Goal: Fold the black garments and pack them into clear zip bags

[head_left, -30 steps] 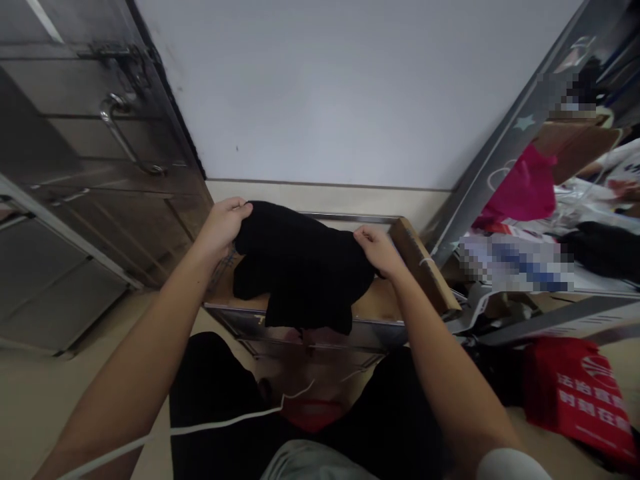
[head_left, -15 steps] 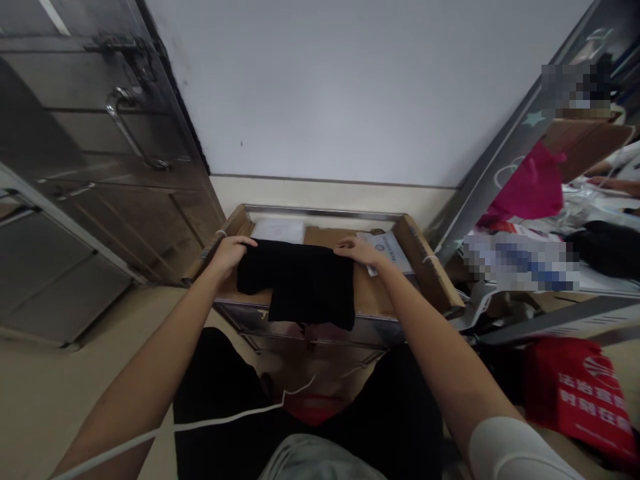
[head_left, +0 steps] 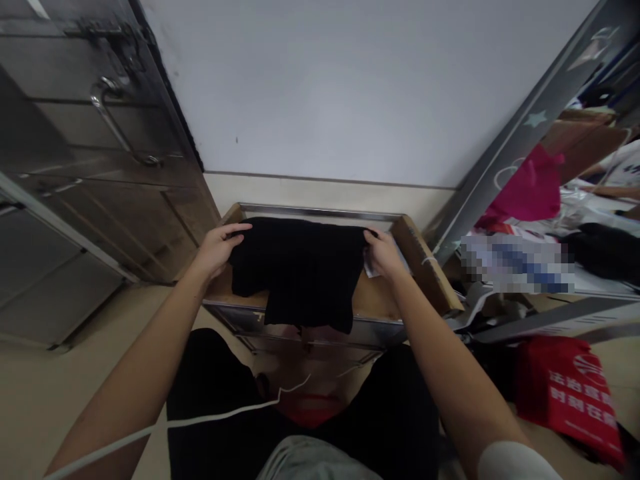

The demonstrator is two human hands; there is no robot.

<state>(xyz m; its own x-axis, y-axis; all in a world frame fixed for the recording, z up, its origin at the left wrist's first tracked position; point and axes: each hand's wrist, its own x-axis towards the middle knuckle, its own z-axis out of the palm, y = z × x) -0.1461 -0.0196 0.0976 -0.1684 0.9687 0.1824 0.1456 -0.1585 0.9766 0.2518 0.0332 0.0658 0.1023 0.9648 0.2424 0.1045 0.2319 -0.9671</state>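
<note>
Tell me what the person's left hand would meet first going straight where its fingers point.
The left hand would first meet the wide black fabric piece, right at its fingertips; depth is unclear, so it might slide over.

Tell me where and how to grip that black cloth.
Probably best: pinch the black cloth at its far corners, left hand from the left, right hand from the right; its far edge runs nearly straight, its near edge is stepped.
</note>
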